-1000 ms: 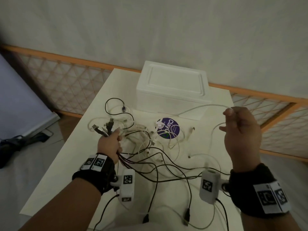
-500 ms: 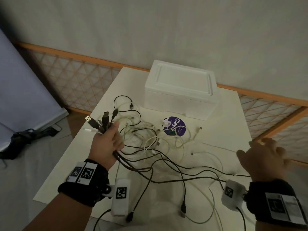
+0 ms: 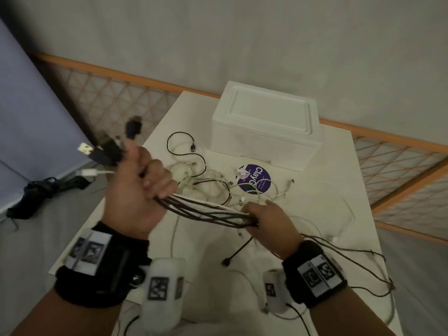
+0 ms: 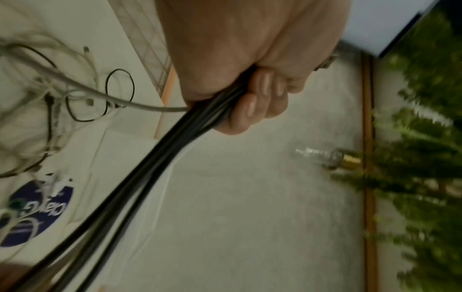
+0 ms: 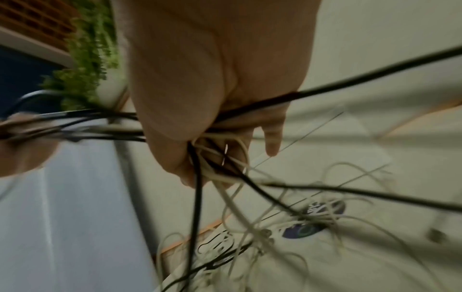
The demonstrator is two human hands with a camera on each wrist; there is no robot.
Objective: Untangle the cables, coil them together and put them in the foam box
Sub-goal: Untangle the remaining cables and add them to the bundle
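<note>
two hands hold our cables (image 3: 206, 209) above the desk (image 3: 339, 166): left hand (image 3: 135, 190) fisted by the plugs, right hand (image 3: 269, 224) curled further along. light, limp, snag-prone, they're best gripped near the plugs. foam box (image 3: 266, 127) sits closed behind.

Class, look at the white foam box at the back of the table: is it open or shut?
Shut. The foam box has its lid seated flat on top, and no cables are in it yet.

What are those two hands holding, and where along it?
A bundle of cables: the left hand grips it just behind the plugs; the right hand grips it further along.
</note>
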